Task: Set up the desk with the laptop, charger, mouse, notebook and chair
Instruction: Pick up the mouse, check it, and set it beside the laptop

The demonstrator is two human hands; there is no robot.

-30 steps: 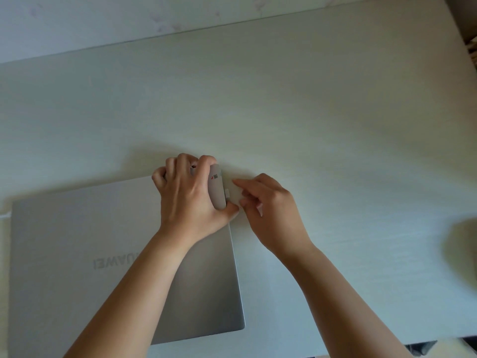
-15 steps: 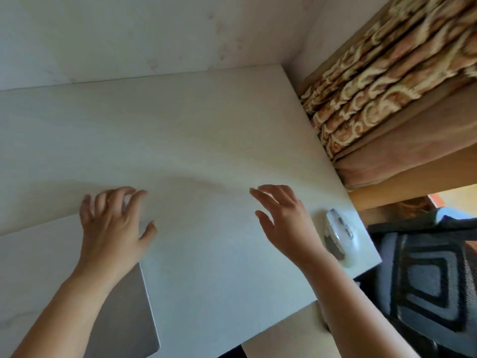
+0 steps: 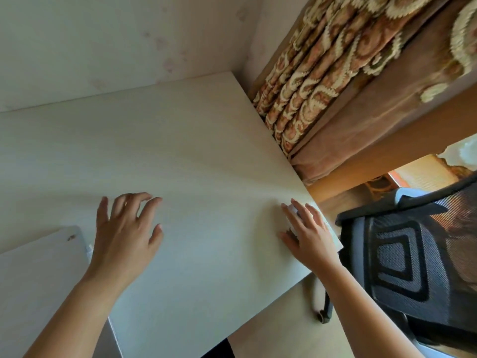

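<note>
The closed silver laptop lies at the desk's near left, with a small white plug in its right edge. My left hand hovers open just right of the laptop, fingers spread, holding nothing. My right hand lies over the white mouse at the right edge of the pale desk, thumb against its left side. Most of the mouse is hidden under my palm. A black mesh chair stands beside the desk's right edge. No notebook is in view.
The desk's back edge meets a pale wall. A patterned brown curtain hangs past the far right corner. The chair's base and a caster stand on the light floor near the desk's front right corner.
The view has swung right and the chair has come into sight. My left hand came off the laptop's corner and opened. My right hand went right and came down on the mouse.
</note>
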